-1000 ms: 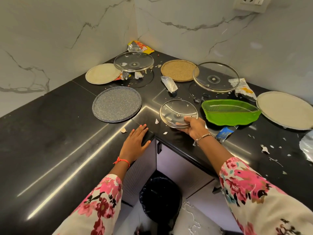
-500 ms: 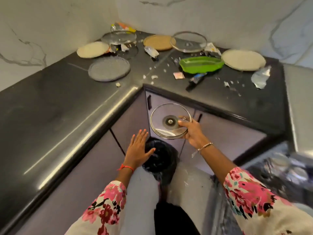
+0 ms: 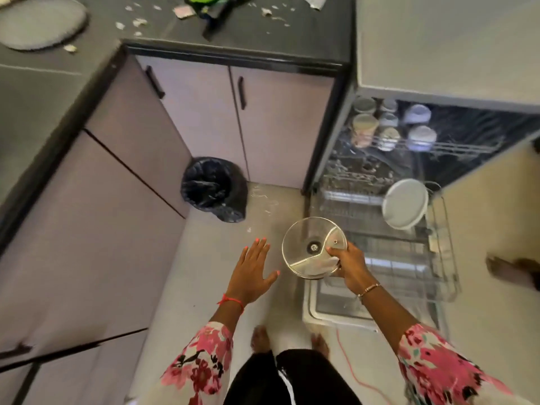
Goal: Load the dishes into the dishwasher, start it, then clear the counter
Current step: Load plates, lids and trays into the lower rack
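Over the left edge of the dishwasher's (image 3: pixel 342 312) open door, a glass lid (image 3: pixel 309 249) is held in the air, tilted toward the camera. Its rim is pinched between the thumb and curled fingers of the right hand (image 3: pixel 350 268). Left of it, the left hand (image 3: pixel 252 274) is kept open, palm down, with its fingers straight and spread and nothing touched.

Just right of the lid, the lower rack (image 3: pixel 409 267) is seen drawn out over the door. 1 white plate (image 3: pixel 404 203) is stood on edge at its far side. Behind it, the upper rack (image 3: pixel 444 147) is loaded with cups (image 3: pixel 363 130), blurred too much for more to be told.

A bin (image 3: pixel 214 188) lined with a black bag is set on the floor in the cabinet corner, left of the dishwasher. On the counter (image 3: pixel 263 33) at the top, 1 grey plate (image 3: pixel 38 24) and scattered scraps (image 3: pixel 137 23) are seen. An orange cord (image 3: pixel 350 372) is laid across the floor near the door.
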`<control>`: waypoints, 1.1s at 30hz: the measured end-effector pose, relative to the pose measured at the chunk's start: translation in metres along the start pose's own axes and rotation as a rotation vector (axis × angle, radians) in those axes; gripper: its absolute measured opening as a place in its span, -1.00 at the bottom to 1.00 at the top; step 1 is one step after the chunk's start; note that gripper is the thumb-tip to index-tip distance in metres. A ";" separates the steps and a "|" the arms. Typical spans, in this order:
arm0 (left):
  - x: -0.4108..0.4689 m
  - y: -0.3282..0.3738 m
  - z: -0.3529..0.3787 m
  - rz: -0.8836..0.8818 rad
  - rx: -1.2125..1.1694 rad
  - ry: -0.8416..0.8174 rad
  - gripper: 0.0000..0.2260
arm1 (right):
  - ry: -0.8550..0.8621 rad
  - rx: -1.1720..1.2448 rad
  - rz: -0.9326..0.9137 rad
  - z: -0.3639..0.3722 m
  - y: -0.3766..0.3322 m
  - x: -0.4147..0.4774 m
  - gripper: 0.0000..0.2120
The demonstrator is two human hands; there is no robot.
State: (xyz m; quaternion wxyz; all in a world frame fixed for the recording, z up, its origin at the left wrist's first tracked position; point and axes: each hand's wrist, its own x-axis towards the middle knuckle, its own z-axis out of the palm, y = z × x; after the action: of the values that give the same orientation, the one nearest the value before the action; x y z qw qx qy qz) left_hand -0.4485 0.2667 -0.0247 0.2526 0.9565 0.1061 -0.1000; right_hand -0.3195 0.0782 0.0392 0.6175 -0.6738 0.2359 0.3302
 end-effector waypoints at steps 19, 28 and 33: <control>0.095 0.263 0.247 0.142 -0.010 -0.322 -0.29 | 0.445 -0.306 -0.122 -0.378 0.070 0.136 -0.89; 0.153 0.245 0.367 0.142 0.094 -0.367 -0.48 | 0.401 -0.579 -0.395 -0.392 0.097 0.262 -0.90; 0.166 0.228 0.413 0.121 0.108 -0.419 -0.51 | 0.331 -0.702 -0.512 -0.380 0.118 0.311 -0.88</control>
State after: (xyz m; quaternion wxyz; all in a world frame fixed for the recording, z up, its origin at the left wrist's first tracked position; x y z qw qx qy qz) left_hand -0.2882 -0.1102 -0.3119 0.2230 0.9317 -0.0117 -0.2866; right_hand -0.1381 -0.2838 -0.2627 0.3678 -0.9222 0.0313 0.1151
